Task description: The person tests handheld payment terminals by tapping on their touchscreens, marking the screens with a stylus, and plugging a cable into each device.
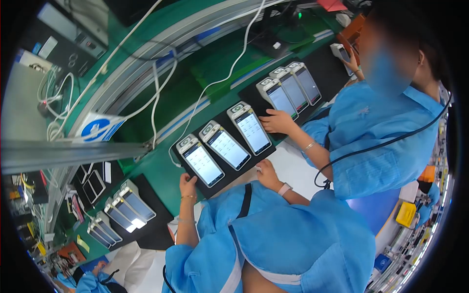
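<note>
Three payment terminals with lit white screens stand in a row before me: a left terminal [200, 160], a middle terminal [226, 146] and a right terminal [250, 128]. They lie on a black mat [215, 189]. My left hand [187, 187] is curled closed at the mat's left front corner, below the left terminal. Along the mat's front edge, my right hand [267, 176] is closed with its fingers bent at the rim. Its fingertips are partly hidden. Neither hand touches a terminal.
A co-worker's hand [278, 121] reaches beside the right terminal, near several more terminals [288, 90]. Further terminals [129, 205] stand on a mat to the left. White cables [195, 105] cross the green bench [163, 168]. A metal bar [73, 155] juts in at left.
</note>
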